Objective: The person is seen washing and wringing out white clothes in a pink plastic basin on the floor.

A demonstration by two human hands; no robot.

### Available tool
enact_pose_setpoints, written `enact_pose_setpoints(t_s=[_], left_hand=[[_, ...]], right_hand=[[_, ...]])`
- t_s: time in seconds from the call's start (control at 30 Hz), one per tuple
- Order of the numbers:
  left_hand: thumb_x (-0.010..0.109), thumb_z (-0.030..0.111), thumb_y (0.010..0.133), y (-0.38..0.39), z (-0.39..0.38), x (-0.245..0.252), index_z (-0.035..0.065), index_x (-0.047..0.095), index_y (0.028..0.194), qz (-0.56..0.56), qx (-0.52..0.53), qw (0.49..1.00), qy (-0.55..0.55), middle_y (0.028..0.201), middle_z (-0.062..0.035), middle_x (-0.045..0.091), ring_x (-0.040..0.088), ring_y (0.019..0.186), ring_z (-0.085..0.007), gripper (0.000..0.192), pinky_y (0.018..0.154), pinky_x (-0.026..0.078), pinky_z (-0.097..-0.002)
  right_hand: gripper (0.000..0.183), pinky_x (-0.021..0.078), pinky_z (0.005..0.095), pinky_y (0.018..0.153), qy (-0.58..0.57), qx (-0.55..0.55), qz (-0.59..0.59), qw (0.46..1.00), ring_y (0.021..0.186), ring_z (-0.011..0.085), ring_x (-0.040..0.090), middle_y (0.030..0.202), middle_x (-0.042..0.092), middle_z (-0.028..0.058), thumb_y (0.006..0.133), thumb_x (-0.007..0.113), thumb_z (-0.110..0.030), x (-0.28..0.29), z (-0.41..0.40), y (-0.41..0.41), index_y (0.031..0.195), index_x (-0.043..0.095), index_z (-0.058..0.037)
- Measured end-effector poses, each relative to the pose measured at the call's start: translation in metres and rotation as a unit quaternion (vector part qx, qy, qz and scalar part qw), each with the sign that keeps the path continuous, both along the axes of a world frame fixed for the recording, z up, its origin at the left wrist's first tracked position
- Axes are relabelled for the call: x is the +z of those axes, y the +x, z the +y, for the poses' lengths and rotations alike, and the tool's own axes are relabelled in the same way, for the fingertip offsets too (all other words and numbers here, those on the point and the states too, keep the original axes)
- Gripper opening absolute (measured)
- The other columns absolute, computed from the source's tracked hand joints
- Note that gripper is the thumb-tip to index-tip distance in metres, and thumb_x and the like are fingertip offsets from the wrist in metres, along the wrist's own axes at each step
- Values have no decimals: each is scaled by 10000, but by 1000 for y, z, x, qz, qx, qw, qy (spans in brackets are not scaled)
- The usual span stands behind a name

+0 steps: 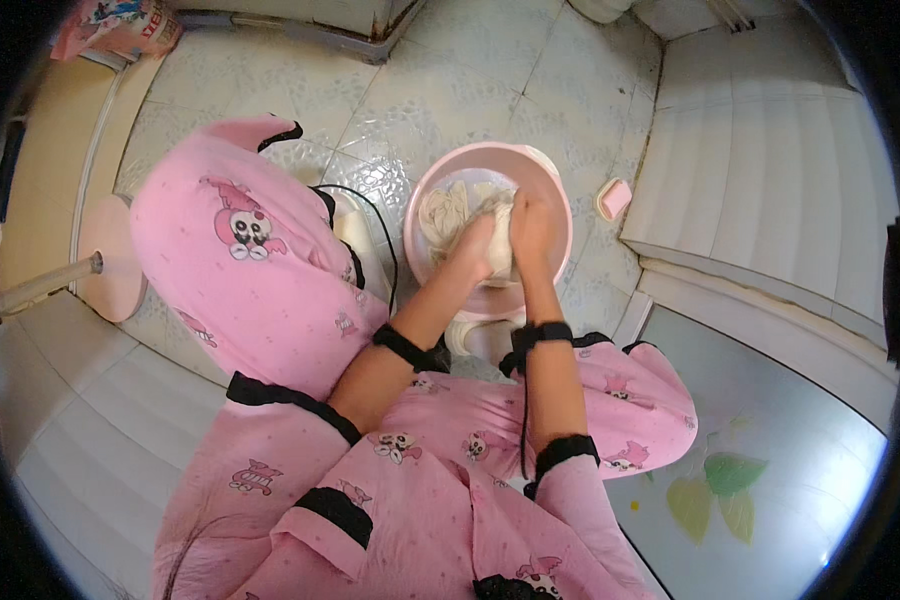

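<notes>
A round pink plastic basin [414, 232] stands on the tiled floor in front of me. Inside it lies a wet, pale cream cloth [444, 208], bunched in folds towards the left side. My left hand [474, 244] grips one part of the cloth from the left. Close beside it, my right hand [532, 225] is closed in a fist on the cloth's right side. A twisted length of the fabric shows between the two hands. Some fingertips are hidden by the hands and the cloth.
A pink soap bar [616, 199] in a small dish lies right of the basin, near the tiled wall [720, 165]. A black cable [391, 251] hangs left of the basin. A pink plastic bag [124, 28] is at the upper left. A frosted panel with leaf patterns [765, 405] stands at the right.
</notes>
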State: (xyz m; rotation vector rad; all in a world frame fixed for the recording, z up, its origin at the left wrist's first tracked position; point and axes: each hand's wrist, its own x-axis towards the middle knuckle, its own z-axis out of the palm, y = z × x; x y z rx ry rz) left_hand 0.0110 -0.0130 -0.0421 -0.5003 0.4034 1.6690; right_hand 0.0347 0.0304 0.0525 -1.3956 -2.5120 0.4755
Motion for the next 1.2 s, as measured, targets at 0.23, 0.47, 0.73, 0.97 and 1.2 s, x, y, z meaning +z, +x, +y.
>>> enact_pose_setpoints(t_s=[0.23, 0.47, 0.73, 0.97, 1.2], left_hand=[[444, 335, 902, 2, -6, 15, 64, 579, 916, -62, -48, 996, -41, 887, -95, 600, 588, 746, -223, 302, 718, 497, -347], [294, 251, 933, -11, -22, -4, -5, 537, 1045, 13, -80, 988, 131, 987, -162, 590, 599, 883, -258, 370, 829, 484, -406], [329, 193, 891, -9, -8, 58, 16, 544, 1000, 13, -102, 995, -17, 934, -124, 585, 590, 796, -238, 299, 733, 504, -385], [332, 183, 894, -1, -11, 31, 9, 545, 1024, 19, -81, 996, -40, 945, -129, 588, 588, 819, -245, 304, 741, 504, -374], [383, 281, 913, 7, 3, 39, 22, 565, 984, 33, -111, 990, -75, 918, -111, 600, 590, 832, -216, 324, 760, 492, -362]], right_hand=[[404, 418, 387, 429, 113, 138, 14, 984, 419, 325, 523, 517, 528, 224, 862, 515, -260, -21, -25, 36, 573, 590, 12], [419, 416, 439, 483, 44, 122, 96, 987, 472, 338, 545, 546, 538, 229, 899, 427, -259, 18, -74, 16, 638, 607, 15], [441, 425, 400, 388, 147, 58, -32, 987, 395, 297, 537, 483, 552, 143, 885, 431, -306, -21, -16, 18, 546, 593, -75], [361, 399, 357, 335, 174, 28, -46, 983, 373, 235, 530, 450, 524, 94, 860, 495, -257, -10, 7, 17, 536, 556, -108], [369, 386, 356, 342, 122, 78, -21, 989, 369, 259, 509, 473, 530, 112, 876, 468, -243, -12, 20, 38, 555, 572, -92]])
